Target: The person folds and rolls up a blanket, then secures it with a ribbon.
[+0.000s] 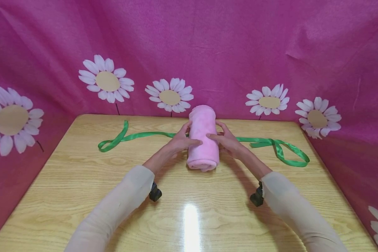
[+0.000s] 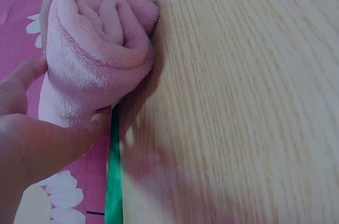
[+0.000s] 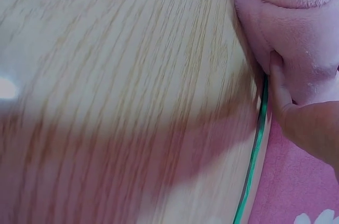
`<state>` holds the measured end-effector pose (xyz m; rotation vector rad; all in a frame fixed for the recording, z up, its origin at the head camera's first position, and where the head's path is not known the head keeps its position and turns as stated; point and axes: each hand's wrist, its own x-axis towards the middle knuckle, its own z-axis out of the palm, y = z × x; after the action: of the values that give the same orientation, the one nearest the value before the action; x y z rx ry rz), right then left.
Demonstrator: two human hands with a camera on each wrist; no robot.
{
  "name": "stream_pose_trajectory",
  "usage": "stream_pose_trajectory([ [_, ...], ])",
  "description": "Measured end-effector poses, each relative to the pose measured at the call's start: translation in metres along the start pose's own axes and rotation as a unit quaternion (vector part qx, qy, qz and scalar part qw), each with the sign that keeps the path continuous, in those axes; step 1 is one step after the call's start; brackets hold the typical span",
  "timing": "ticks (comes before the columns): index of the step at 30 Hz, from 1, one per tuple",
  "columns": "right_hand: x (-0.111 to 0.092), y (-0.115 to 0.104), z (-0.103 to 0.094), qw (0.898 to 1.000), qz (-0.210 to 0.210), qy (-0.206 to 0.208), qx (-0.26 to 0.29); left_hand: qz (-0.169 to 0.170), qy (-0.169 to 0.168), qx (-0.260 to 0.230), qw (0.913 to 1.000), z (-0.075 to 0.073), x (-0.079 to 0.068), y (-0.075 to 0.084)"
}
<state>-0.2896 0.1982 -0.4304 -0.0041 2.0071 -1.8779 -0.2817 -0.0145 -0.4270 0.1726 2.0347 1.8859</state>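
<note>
A pink fuzzy towel (image 1: 203, 152), rolled into a thick cylinder, lies lengthwise at the middle back of the table. My left hand (image 1: 178, 142) grips its left side, the thumb on top and the fingers along the side. On the opposite side my right hand (image 1: 230, 142) holds it the same way. Beneath the roll runs a green satin ribbon (image 1: 146, 134), its middle hidden by the towel. The left wrist view shows the towel's spiral end (image 2: 108, 20) and my left thumb (image 2: 79, 131) against it. In the right wrist view my right thumb (image 3: 278, 78) presses into the pile.
The ribbon's right stretch ends in a loop (image 1: 291, 162) near the table's right edge; its left part curls (image 1: 105, 146) toward the back left. A magenta curtain (image 1: 220, 52) with daisies stands around the wooden table (image 1: 82, 189). Black wrist cameras (image 1: 155, 192) hang below both sleeves.
</note>
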Motion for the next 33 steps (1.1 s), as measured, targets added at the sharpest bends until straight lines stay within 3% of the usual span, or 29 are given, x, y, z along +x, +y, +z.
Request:
stream_pose_trajectory([
  [19,0.0049,0.0042,0.002,1.0,0.0,0.011,-0.007,-0.011,0.007,0.003,0.9999,-0.0008,0.0029,-0.0049],
  [33,0.0019,0.0029,0.0054,0.997,-0.011,0.037,-0.061,-0.025,0.019,0.034,0.9989,-0.0014,-0.001,-0.0046],
])
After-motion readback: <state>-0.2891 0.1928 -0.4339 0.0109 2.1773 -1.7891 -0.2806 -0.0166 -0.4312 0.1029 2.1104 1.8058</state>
